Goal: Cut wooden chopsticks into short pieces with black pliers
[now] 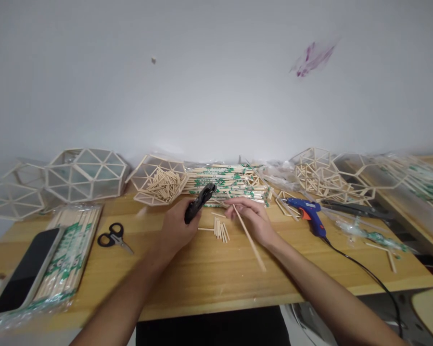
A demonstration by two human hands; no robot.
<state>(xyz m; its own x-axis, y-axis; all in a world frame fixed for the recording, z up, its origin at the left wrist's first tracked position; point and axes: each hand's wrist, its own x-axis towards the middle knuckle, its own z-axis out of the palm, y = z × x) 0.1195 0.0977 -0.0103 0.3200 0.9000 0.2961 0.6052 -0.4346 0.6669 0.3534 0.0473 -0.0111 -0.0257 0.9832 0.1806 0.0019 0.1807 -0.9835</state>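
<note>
My left hand [178, 225] is closed around a black plier-like cutter [200, 202], its head pointing up and away from me. Between the fingers of my right hand [252, 218] is a long thin wooden chopstick [250, 242], which slants down toward me. Several short cut sticks [221, 229] lie on the wood between my hands, and one more points toward my left hand. Behind my hands lie packs of wrapped chopsticks [225, 180]. A bowl-like stick frame [140, 194] to their left is filled with short sticks [165, 184].
Scissors [114, 237], a phone [27, 271] and a chopstick pack [70, 250] lie left on the wooden table [187, 293]. A blue glue gun [312, 214] with a trailing cord lies right. Faceted stick frames [88, 174] line the wall; another at right [315, 161] holds sticks.
</note>
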